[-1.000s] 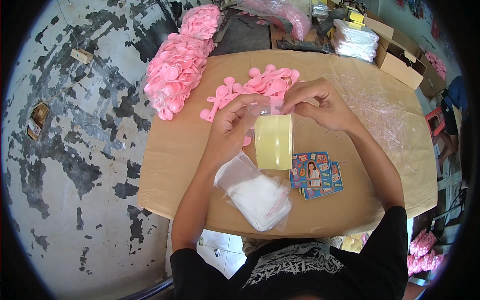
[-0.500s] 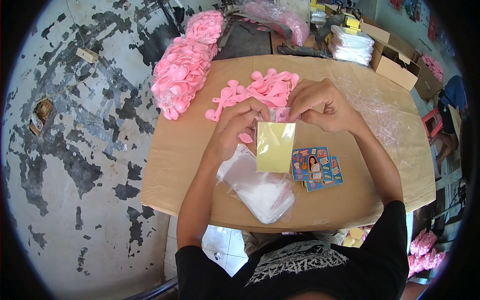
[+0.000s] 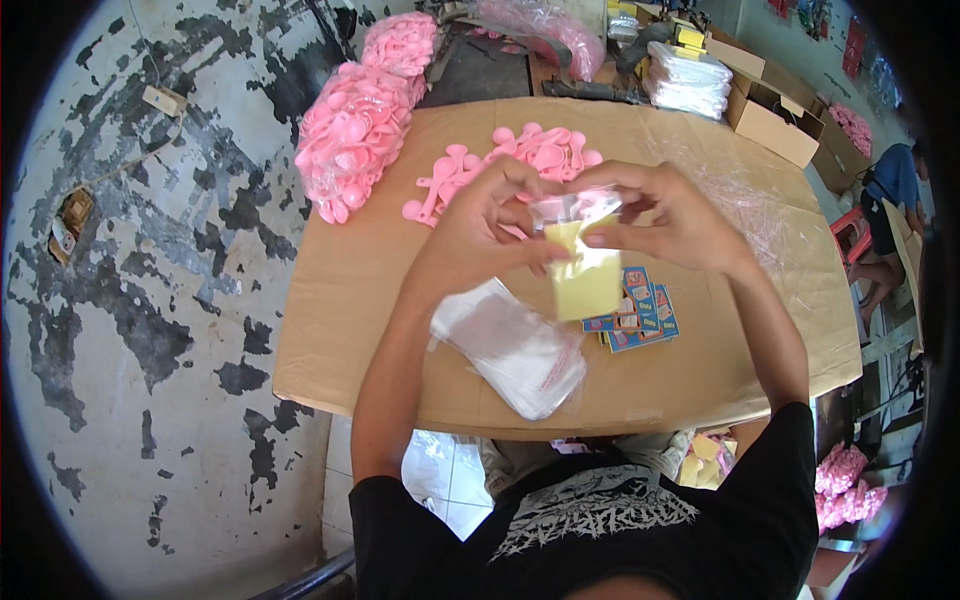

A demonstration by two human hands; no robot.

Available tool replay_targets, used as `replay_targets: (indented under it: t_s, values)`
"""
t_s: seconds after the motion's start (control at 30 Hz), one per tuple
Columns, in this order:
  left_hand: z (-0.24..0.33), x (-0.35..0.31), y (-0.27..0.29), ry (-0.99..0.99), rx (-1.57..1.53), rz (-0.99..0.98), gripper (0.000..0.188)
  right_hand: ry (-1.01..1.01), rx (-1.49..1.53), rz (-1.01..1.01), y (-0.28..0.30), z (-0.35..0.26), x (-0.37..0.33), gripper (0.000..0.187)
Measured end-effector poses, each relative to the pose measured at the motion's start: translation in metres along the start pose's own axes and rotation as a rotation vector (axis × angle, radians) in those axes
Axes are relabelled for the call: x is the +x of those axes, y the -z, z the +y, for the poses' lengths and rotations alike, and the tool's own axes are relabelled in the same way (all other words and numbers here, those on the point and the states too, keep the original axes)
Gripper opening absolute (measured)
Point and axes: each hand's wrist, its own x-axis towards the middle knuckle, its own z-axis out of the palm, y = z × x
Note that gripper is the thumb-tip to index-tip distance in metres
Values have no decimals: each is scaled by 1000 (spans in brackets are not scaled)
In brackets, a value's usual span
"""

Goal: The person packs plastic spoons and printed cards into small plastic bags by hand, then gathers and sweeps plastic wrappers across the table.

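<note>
Over the middle of the table I hold up a small clear plastic bag (image 3: 588, 290) with a yellow card inside. My left hand (image 3: 490, 222) pinches its left side near the top. From the other side, the thumb and fingers of my right hand (image 3: 672, 215) grip the bag's upper part. Beyond my hands lies a loose heap of pink plastic spoons (image 3: 545, 150). Below the bag, a small pile of blue printed cards (image 3: 650, 318) is partly hidden by it. To the left of those rests a stack of clear plastic bags (image 3: 515, 350).
Big clear sacks of pink spoons (image 3: 355, 135) stand at the table's far left. Thin plastic strips (image 3: 745, 215) litter the right side. Packed clear bags (image 3: 688, 80) and an open cardboard box (image 3: 775, 115) sit at the back right. Another person (image 3: 895, 200) sits at far right.
The bag with the yellow card has shifted slightly right and tilted. My fingers have regripped, with both thumbs now on its front. The view has shifted a little.
</note>
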Motion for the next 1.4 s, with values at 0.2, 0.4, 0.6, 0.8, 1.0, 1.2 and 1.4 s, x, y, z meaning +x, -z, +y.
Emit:
replay_targets:
  t_s: [0.2, 0.4, 0.6, 0.8, 1.0, 1.2, 1.4]
  values:
    - [21, -2, 49, 64, 88, 145, 19, -247, -402, -796, 75, -29, -52, 40]
    - [42, -23, 54, 267, 283, -85, 18, 109, -644, -327, -3, -1, -37, 34]
    - [30, -95, 19, 297, 729, -196, 23, -105, -569, -555, -63, 30, 14, 32]
    - [8, -155, -30, 207, 905, 43, 21, -37, -310, -539, -63, 53, 12, 27]
    - [8, -164, -40, 188, 944, 118, 27, -41, -290, -277, -46, 39, 17, 21]
    - [18, -116, -58, 129, 793, 141, 28, -77, 10, -131, -17, 9, 9, 18]
    - [-8, -47, -51, 382, -238, 612, 51, -60, -294, -349, 10, 9, 2, 35]
